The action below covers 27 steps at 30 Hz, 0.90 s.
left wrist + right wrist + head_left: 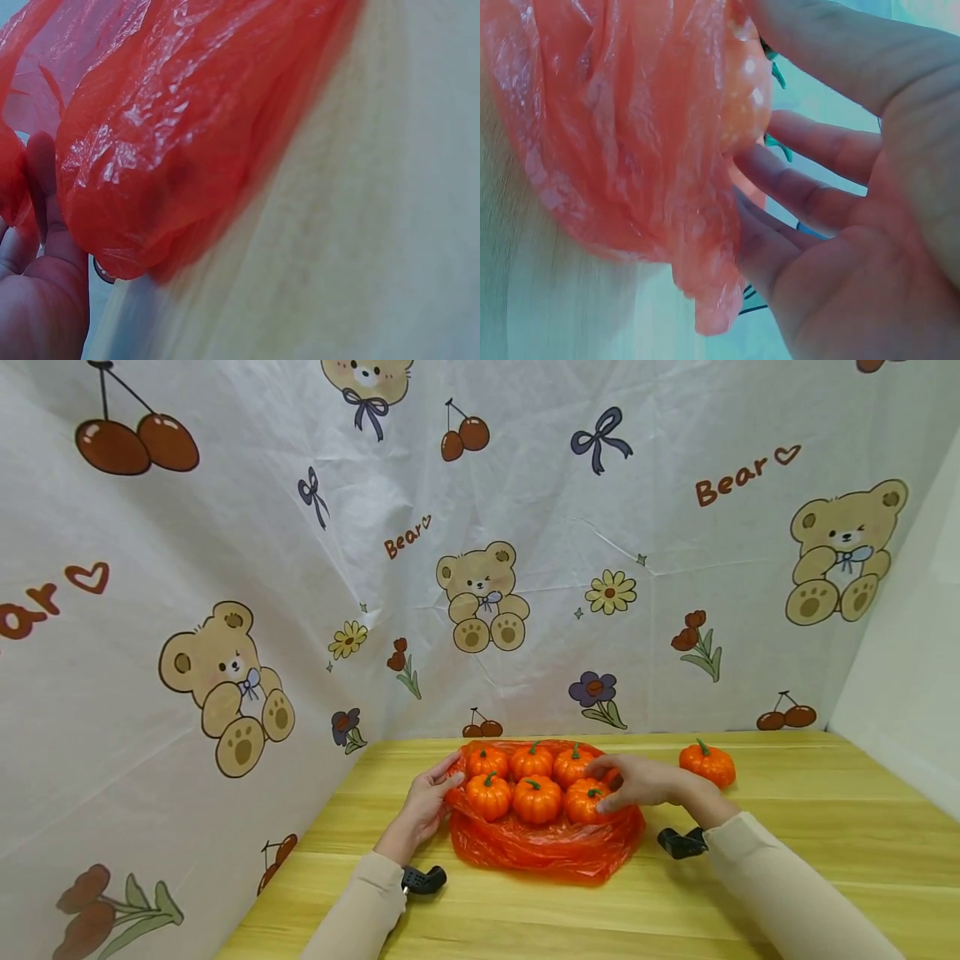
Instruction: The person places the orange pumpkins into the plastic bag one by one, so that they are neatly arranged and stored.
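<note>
A red plastic bag (543, 856) lies with its mouth spread wide, holding several small orange pumpkins (537, 800) with green stems in two rows. At its left edge my left hand (426, 800) pinches the thin plastic between thumb and fingers. In the left wrist view the crumpled film (172, 150) covers most of what lies beside that hand (49, 300). My right hand (643, 779) reaches over the bag's right rim. Its thumb and fingers curl round the front-right pumpkin (581, 803), whose glossy side (748, 97) shows in the right wrist view.
Another orange pumpkin (707, 766) sits outside the bag on the wooden table (817, 827), behind my right wrist. A white curtain (555, 510) printed with bears and cherries hangs at the back and left. Black wrist-worn devices (426, 881) sit by my sleeves.
</note>
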Motion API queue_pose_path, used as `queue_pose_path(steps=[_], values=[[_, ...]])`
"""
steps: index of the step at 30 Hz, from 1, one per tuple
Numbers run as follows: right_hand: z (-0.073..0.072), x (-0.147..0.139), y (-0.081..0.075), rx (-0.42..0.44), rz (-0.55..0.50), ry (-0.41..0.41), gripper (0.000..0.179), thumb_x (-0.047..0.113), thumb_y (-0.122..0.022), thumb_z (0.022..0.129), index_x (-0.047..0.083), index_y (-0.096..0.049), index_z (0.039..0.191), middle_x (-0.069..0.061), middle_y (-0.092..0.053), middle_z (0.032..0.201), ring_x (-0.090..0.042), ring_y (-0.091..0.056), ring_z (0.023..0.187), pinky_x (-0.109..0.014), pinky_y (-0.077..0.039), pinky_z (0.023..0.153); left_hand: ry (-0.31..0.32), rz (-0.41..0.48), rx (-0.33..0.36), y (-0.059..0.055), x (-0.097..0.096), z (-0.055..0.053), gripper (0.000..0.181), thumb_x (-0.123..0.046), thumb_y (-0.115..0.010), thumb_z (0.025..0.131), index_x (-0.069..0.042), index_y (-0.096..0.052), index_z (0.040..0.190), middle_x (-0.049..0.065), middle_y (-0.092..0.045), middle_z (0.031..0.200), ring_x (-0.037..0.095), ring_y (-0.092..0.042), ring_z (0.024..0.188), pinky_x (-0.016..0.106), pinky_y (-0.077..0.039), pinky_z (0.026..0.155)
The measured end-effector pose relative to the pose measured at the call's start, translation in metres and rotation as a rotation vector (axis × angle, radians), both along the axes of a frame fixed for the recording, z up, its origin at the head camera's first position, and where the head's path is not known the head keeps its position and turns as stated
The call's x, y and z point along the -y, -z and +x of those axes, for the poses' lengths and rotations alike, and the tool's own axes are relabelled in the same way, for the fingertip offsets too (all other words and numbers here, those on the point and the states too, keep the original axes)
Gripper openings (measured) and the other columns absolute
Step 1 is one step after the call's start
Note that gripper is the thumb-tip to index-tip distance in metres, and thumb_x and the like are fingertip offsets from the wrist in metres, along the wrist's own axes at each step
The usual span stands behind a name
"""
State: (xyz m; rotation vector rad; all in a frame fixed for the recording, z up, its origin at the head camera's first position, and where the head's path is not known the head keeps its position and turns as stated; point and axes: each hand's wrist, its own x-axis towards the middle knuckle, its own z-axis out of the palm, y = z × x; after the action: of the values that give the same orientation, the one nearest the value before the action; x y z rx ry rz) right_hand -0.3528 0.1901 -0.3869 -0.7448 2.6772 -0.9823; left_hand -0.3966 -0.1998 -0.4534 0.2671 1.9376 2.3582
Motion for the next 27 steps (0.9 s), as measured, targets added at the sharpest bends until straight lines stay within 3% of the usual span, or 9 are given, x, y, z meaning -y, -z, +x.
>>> queue_pose_path(steps=[9,17,23,27], values=[[0.005,-0.012,-0.002,-0.047,-0.086,-0.005,0.06,0.029,-0.081,0.09,0.0,-0.06,0.137,-0.016,-0.065,0.128,-0.037,-0.062,0.116,-0.048,-0.057,0.096,-0.006,-0.009,0.011,0.0,-0.001,0.001,0.053,-0.008,-0.061,0.104,-0.017,-0.05,0.155,0.017,-0.048,0.157,0.026,-0.064,0.126,0.037,-0.06,0.094],[0.01,-0.025,-0.004,-0.081,-0.116,0.046,0.058,0.03,-0.079,0.092,0.003,-0.059,0.139,-0.023,-0.059,0.14,-0.047,-0.056,0.125,-0.049,-0.059,0.094,-0.005,-0.004,0.005,0.0,0.0,0.001,0.054,-0.011,-0.064,0.102,-0.016,-0.05,0.154,0.018,-0.048,0.158,0.022,-0.068,0.117,0.035,-0.062,0.09],[0.011,-0.037,-0.006,-0.113,-0.133,0.086,0.062,0.03,-0.078,0.093,0.001,-0.055,0.143,-0.026,-0.056,0.144,-0.047,-0.056,0.125,-0.046,-0.061,0.093,-0.004,0.0,0.005,-0.002,0.0,0.001,0.054,-0.01,-0.064,0.102,-0.017,-0.051,0.154,0.017,-0.049,0.157,0.028,-0.063,0.127,0.035,-0.061,0.092],[0.011,-0.046,-0.007,-0.147,-0.117,0.128,0.064,0.032,-0.076,0.094,0.002,-0.052,0.146,-0.027,-0.055,0.144,-0.048,-0.055,0.127,-0.051,-0.06,0.095,-0.011,-0.002,0.008,-0.002,-0.001,0.002,0.054,-0.009,-0.064,0.102,-0.017,-0.051,0.154,0.017,-0.049,0.157,0.026,-0.065,0.124,0.035,-0.061,0.091]])
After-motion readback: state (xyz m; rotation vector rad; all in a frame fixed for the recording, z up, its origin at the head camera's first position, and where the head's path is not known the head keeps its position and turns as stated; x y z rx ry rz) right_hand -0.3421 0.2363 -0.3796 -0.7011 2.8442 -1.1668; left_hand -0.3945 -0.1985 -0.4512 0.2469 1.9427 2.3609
